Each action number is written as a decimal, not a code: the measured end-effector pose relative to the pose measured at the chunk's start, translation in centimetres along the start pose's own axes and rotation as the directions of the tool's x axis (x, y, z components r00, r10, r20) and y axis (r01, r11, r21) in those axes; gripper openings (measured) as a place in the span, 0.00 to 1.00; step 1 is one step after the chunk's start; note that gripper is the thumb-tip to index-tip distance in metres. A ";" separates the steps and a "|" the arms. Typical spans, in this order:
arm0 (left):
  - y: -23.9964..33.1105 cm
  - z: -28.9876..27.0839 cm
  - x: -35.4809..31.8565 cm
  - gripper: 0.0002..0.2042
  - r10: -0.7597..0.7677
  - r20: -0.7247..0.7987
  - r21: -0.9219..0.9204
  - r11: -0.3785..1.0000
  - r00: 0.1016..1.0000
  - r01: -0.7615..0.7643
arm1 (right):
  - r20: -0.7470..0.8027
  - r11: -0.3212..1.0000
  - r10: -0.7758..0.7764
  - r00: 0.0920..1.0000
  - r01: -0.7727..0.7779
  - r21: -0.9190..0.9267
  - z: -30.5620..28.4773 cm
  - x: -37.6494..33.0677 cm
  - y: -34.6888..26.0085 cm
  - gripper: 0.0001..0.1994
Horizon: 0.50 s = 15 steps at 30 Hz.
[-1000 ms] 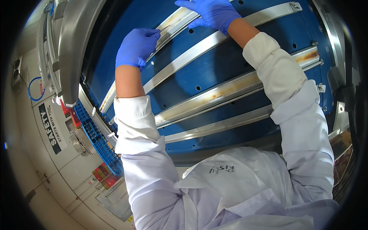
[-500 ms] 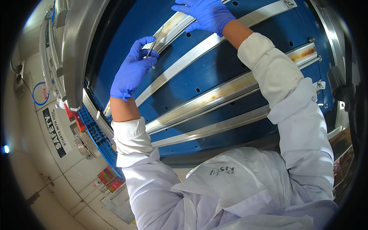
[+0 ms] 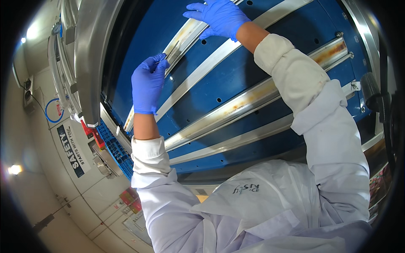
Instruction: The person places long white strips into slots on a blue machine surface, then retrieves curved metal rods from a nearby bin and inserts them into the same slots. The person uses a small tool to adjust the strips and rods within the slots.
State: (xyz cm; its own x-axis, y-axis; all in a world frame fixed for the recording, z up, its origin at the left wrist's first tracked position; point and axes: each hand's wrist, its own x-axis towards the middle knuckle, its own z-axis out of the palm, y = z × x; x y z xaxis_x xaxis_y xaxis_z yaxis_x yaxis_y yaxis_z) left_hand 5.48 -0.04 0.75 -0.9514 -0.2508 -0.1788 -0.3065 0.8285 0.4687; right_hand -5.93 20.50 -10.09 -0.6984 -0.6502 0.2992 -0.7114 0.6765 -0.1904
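My left hand (image 3: 148, 82), in a blue glove, pinches a thin metal tool (image 3: 172, 51) between thumb and fingers. The tool's slim end lies against a metal rail (image 3: 184, 41) with yellowish-brown stains; its exact kind is too small to make out. Farther up that rail is my right hand (image 3: 219, 17), also gloved in blue, its fingers spread across the metal and its thumb apart on the near side. The rail runs slantwise over a blue panel (image 3: 192, 109) dotted with round holes.
More metal rails cross the panel, among them a rust-stained one (image 3: 249, 102) nearer me. A steel frame (image 3: 89, 63) borders it on the left, with a blue plastic crate (image 3: 114, 145) below. A black-handled part (image 3: 369, 90) stands at the right edge.
My left hand has shifted slightly down and its fingers have drawn closer together on the tool. The right hand has moved a little left. The whole view has tilted slightly.
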 end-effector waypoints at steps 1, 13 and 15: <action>-0.2 0.4 0.2 0.11 0.102 -0.082 0.172 0.981 0.991 -0.087 | 0.010 1.000 0.005 1.000 -0.005 0.008 0.1 0.2 0.0 0.39; 3.0 1.7 0.8 0.10 0.215 -0.051 0.587 0.797 0.975 -0.145 | -0.019 1.000 0.002 1.000 -0.002 0.028 0.3 0.0 0.3 0.38; 3.7 1.4 1.3 0.09 0.264 0.002 0.642 0.739 0.964 -0.204 | -0.031 0.999 0.006 1.000 -0.005 0.032 0.7 0.1 0.4 0.37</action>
State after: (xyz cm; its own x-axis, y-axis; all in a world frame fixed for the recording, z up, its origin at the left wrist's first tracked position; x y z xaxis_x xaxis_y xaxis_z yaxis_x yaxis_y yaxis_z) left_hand 3.14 3.37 0.97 -0.9985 -0.0222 -0.0500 -0.0133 0.9850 -0.1722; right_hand -6.33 20.45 -10.80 -0.7001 -0.6349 0.3267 -0.7098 0.6687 -0.2214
